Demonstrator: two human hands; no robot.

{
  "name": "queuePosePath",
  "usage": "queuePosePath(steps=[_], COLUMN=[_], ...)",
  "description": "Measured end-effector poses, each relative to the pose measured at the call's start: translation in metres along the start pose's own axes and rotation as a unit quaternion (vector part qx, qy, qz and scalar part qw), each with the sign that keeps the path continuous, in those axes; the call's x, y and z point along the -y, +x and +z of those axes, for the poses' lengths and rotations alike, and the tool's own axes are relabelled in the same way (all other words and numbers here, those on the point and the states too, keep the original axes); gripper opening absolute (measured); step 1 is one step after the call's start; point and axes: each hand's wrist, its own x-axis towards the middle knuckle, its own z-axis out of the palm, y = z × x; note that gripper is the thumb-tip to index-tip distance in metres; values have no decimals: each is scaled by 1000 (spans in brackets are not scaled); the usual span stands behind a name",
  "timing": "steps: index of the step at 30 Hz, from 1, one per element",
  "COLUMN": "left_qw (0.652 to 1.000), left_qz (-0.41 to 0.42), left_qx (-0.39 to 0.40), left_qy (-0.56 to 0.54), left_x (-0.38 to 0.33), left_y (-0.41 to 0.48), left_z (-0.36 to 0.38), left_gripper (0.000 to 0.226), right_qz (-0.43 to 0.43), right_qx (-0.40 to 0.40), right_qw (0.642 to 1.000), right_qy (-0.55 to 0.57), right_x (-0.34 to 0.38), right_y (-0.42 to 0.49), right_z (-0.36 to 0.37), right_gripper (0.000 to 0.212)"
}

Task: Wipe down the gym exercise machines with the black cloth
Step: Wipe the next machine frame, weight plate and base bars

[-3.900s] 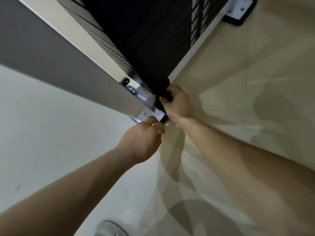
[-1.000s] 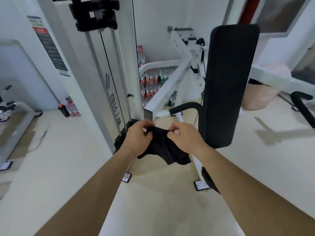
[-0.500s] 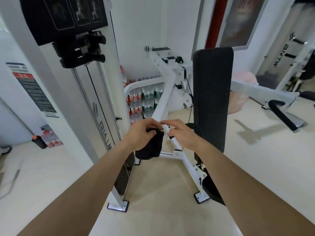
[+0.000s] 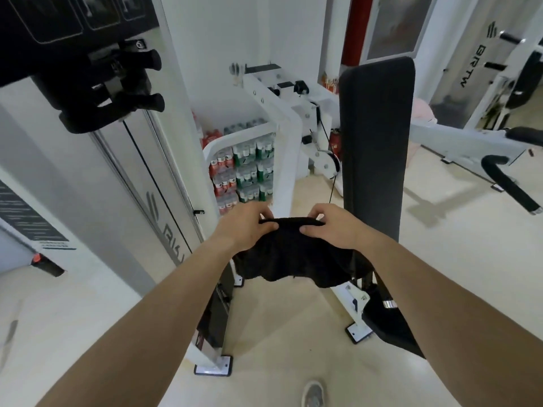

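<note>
Half a second before, the cloth (image 4: 293, 257) had hung bunched from my left hand (image 4: 246, 227) alone; by this moment I had pulled it open between both. My left hand pinched its top edge at the cloth's 9 o'clock and my right hand (image 4: 332, 227) pinched it at 3 o'clock. The rest sagged in the air mid-view, touching no machine. I had also risen from the base of the tower (image 4: 173, 160) at 10 o'clock. I judged this a refold for a fresh face, with the pad (image 4: 376, 142) at 1 o'clock likely next.
</note>
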Motion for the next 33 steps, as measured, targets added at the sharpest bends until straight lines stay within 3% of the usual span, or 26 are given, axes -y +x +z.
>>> queuePosePath(steps=[8, 10, 13, 15, 18, 20, 24, 30, 33], left_qw=[995, 990, 953, 929, 897, 859, 848, 858, 869], left_qz=[-87, -122, -222, -263, -278, -272, -243, -210, -199], left_qx=[-12, -58, -158, -114, 8, 54, 79, 74, 60], left_qy=[46, 44, -131, -232, -345, -431, -465, -463, -450], left_x=[34, 41, 47, 45, 35, 29, 29, 36, 38], left_y=[92, 109, 110, 104, 99, 102, 107, 146, 188], left_z=[8, 13, 27, 43, 68, 83, 100, 105, 105], left_gripper=[16, 23, 38, 40, 34, 37, 30, 29, 33], right_qz=[26, 41, 77, 101, 128, 159, 223, 234, 210], right_qx=[1, -22, -130, -149, -80, -72, -123, -167, -180], right_qw=[999, 996, 982, 983, 976, 951, 874, 858, 880], right_qy=[-38, -74, -112, -25, 158, 254, 415, 426, 387], right_x=[-16, -23, -32, -36, -29, -18, -6, -14, -21], right_y=[121, 140, 141, 134, 130, 132, 141, 177, 212], right_z=[1, 9, 31, 51, 83, 99, 112, 108, 88], right_gripper=[30, 38, 55, 55, 46, 50, 47, 41, 39])
